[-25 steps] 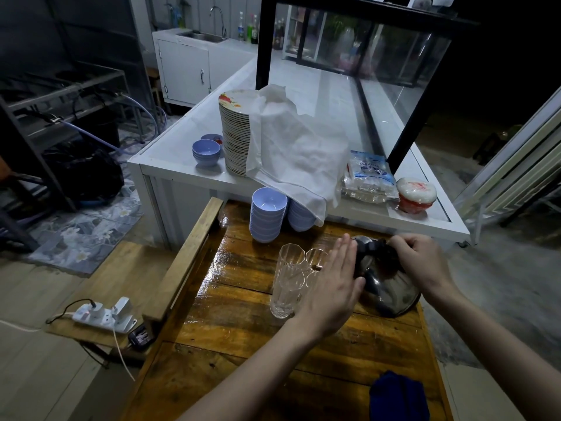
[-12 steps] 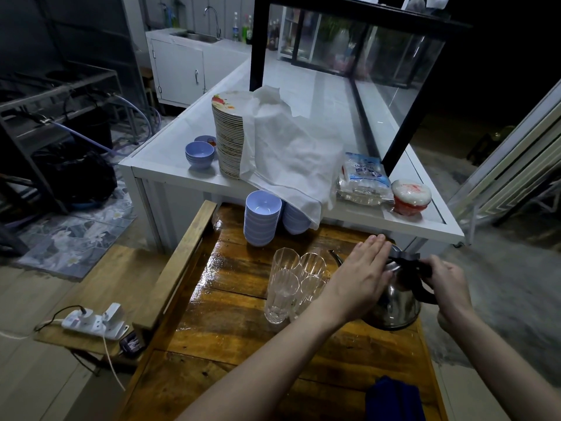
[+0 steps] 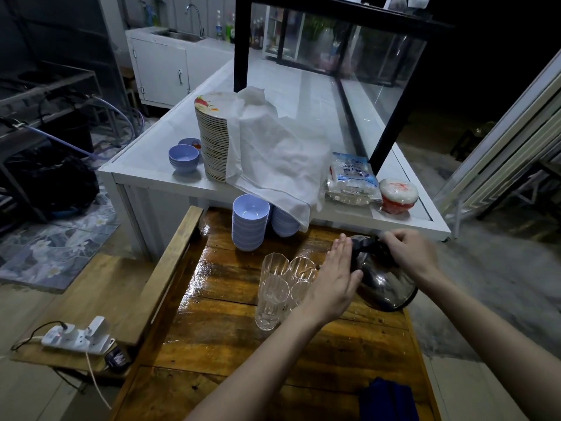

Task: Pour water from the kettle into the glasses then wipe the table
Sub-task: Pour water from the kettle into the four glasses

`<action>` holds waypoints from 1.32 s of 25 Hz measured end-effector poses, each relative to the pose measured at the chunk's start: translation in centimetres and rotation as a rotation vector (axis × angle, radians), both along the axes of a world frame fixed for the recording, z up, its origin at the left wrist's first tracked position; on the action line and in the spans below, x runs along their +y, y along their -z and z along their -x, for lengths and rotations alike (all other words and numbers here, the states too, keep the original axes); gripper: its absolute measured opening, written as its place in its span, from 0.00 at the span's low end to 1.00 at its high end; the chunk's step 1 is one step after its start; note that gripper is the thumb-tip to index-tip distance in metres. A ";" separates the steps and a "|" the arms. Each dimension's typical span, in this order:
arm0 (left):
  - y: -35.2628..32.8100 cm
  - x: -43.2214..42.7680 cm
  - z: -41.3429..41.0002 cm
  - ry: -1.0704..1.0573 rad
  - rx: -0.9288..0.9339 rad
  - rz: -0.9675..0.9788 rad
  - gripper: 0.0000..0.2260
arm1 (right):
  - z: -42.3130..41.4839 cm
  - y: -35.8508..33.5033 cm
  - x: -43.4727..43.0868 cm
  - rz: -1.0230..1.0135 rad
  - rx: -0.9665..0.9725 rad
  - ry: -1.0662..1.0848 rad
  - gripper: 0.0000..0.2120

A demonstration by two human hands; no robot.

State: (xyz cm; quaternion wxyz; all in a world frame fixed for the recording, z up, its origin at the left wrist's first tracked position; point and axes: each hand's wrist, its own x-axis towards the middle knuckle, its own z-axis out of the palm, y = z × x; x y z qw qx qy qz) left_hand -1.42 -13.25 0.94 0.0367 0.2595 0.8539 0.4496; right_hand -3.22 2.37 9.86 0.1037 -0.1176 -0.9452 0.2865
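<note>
The kettle [image 3: 385, 284] leans left toward the four glasses [image 3: 273, 287] in the middle of the wet wooden table [image 3: 236, 344]: the right hand [image 3: 413, 253] grips its black handle [image 3: 365, 247] to tip it, and the left hand [image 3: 334, 276], fingers straight, presses flat on its side, probably to steady it. This hand hides the spout, so I cannot tell if water flows; the blue cloth [image 3: 388, 399] at the near edge is cut off

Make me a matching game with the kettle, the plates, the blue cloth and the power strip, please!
Things:
1 kettle
2 plates
3 blue cloth
4 power strip

Places:
A at the near edge of the wooden table
B tilted, gripped by the right hand
C on the low bench at the left
D stacked on the white counter

Pairs: 1-B, 2-D, 3-A, 4-C
</note>
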 end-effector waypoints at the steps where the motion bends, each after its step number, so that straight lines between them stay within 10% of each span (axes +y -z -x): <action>1: 0.1 -0.1 0.0 -0.004 -0.005 -0.004 0.29 | 0.3 -0.3 -0.2 -0.031 -0.010 -0.034 0.15; 33: 0.8 -0.8 -0.8 -0.115 0.010 -0.124 0.32 | 3.0 -1.2 -2.7 -0.259 0.166 -0.301 0.16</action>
